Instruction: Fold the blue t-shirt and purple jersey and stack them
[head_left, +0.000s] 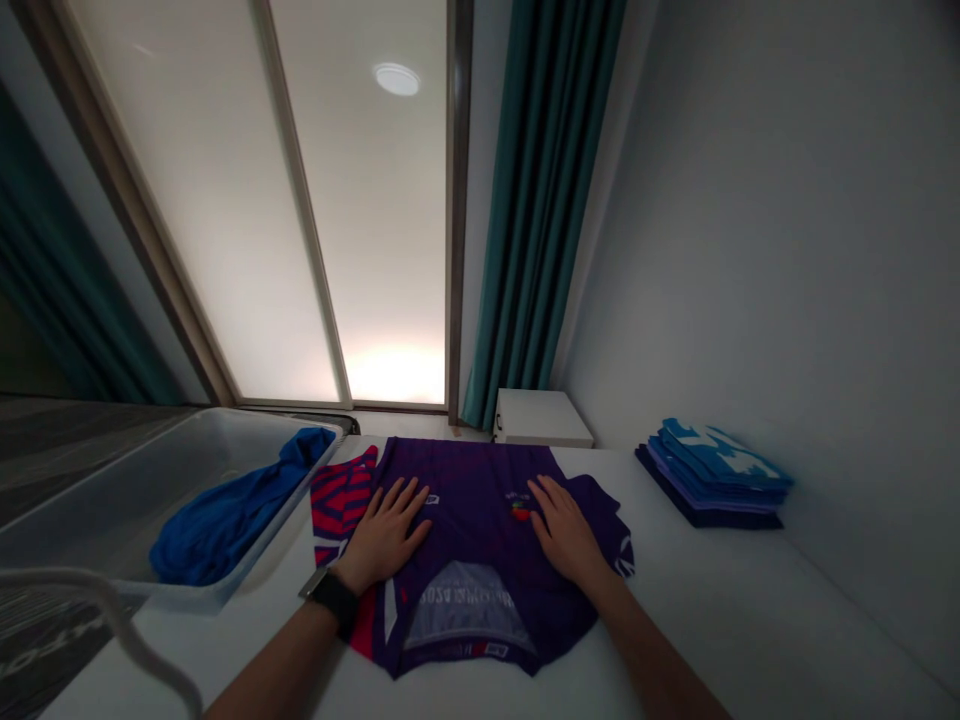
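A purple T-shirt (472, 540) lies spread on the white table, its neckline towards me and its hem at the far side. My left hand (386, 535) rests flat on its left part, fingers spread, beside a small white logo. On the right part, next to a small colourful print, my right hand (566, 530) also lies flat with fingers apart. The left sleeve has a pink and dark pattern, while the right sleeve is mostly purple and looks partly bunched. Pale lettering shows inside the collar. A dark watch sits on my left wrist.
To the left, a translucent plastic bin (217, 425) holds a crumpled blue garment (236, 510). A stack of folded clothes (712, 475), blue on top, lies at the right near the wall. Beyond the table (675, 600) stands a small white cabinet (544, 415). A grey curved bar (127, 625) crosses the lower left.
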